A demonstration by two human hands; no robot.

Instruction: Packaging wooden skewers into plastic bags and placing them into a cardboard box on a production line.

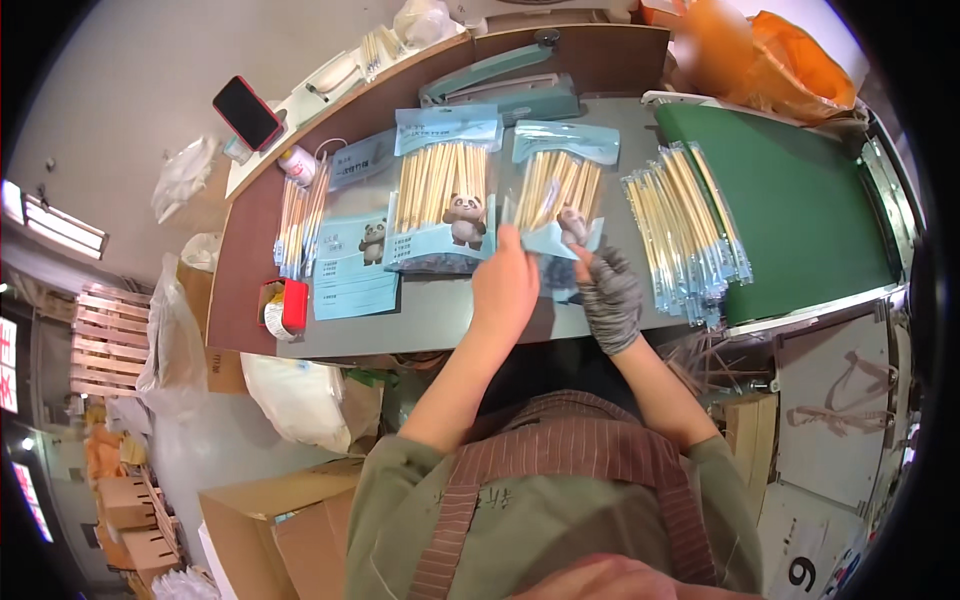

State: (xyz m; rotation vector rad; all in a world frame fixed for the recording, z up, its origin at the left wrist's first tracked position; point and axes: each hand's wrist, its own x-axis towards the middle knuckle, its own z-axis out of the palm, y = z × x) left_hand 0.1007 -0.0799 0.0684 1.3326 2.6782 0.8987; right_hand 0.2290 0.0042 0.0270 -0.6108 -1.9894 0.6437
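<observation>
A pale blue and clear bag of wooden chopsticks (pixel 562 180) with a panda print lies on the grey tabletop before me. My left hand (pixel 505 285), bare, pinches its lower left edge. My right hand (pixel 610 295), in a grey striped glove with bare fingertips, grips the lower right side near the panda. Just left lies a second filled chopstick bag (pixel 443 195). Right of my hands is a pile of thin chopstick packets in clear wrappers (pixel 680 230). Flat blue bags (pixel 355 285) are stacked at the left, beside more wrapped chopsticks (pixel 300 225).
A teal heat sealer (pixel 510 98) stands behind the bags. The green conveyor belt (pixel 790 200) runs at the right. A red tape dispenser (pixel 290 305) sits at the left front corner, a phone (pixel 247 113) on the left ledge. Open cardboard boxes (pixel 280 500) stand below.
</observation>
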